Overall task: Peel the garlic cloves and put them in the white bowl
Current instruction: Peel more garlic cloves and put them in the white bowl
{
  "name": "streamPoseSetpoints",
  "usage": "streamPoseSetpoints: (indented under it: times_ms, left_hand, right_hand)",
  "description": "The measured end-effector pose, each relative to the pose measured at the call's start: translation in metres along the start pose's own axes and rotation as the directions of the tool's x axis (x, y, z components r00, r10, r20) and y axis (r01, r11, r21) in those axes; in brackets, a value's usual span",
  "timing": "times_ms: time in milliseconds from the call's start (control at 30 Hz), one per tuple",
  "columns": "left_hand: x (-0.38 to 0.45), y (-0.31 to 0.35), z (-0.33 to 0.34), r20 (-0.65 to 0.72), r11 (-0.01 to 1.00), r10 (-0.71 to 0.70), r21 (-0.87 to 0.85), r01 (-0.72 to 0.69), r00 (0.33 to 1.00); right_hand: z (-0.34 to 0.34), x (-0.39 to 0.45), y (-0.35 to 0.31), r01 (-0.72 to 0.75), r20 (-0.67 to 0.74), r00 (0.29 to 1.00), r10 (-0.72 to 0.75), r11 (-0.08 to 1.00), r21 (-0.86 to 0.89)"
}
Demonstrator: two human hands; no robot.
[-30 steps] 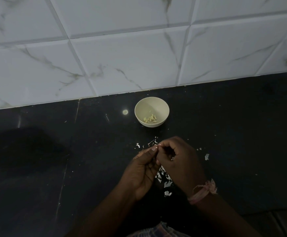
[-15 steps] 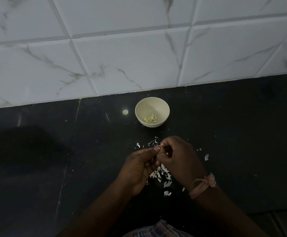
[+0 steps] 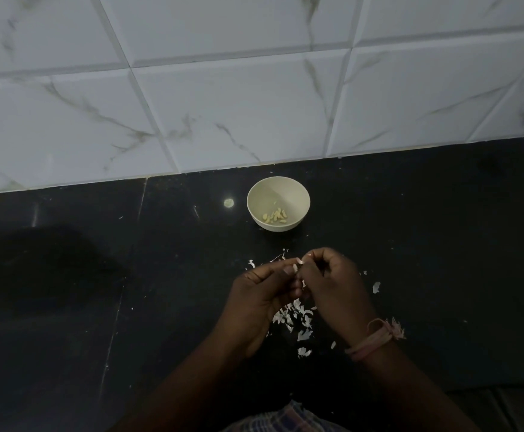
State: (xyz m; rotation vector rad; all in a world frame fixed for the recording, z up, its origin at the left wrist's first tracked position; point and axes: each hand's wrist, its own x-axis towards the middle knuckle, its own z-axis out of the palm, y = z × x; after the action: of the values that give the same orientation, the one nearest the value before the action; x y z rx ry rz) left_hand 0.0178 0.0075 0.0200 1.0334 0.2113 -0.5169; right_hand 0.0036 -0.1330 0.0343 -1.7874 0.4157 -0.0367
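A small white bowl (image 3: 298, 194) stands on the black counter near the tiled wall, with several peeled garlic cloves (image 3: 274, 215) in its bottom. Just in front of it my left hand (image 3: 260, 294) and my right hand (image 3: 332, 282) meet above the counter. Both pinch a small garlic clove (image 3: 298, 261) between their fingertips; only a pale tip of it shows, the rest is hidden by the fingers. A pink thread band sits on my right wrist.
White garlic skins (image 3: 296, 316) lie scattered on the black counter (image 3: 441, 244) under and around my hands. A white marble-tiled wall (image 3: 254, 104) rises behind the bowl. A small round light spot (image 3: 228, 202) shows left of the bowl.
My hands have stayed in place, working the clove with small finger movements. A few more bits of skin lie under them.
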Motion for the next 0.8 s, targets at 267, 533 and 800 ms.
streamPoseSetpoints:
  times_ms: [267,533,800]
  left_hand:
    - [0.001,-0.006,-0.005,0.009,0.995,-0.033,-0.093,0.033,0.999]
    - [0.0,-0.005,-0.004,-0.027,0.988,0.086,0.132,-0.082,0.996]
    - [-0.001,0.001,-0.004,-0.025,0.945,0.155,0.294,-0.141,0.988]
  right_hand:
    - [-0.002,0.0,0.009,0.109,-0.129,0.983,-0.127,0.984,-0.14]
    - [-0.006,0.001,0.013,0.165,-0.065,0.981,-0.184,0.959,-0.231]
    - [-0.006,-0.005,0.006,0.215,-0.006,0.976,-0.216,0.976,-0.033]
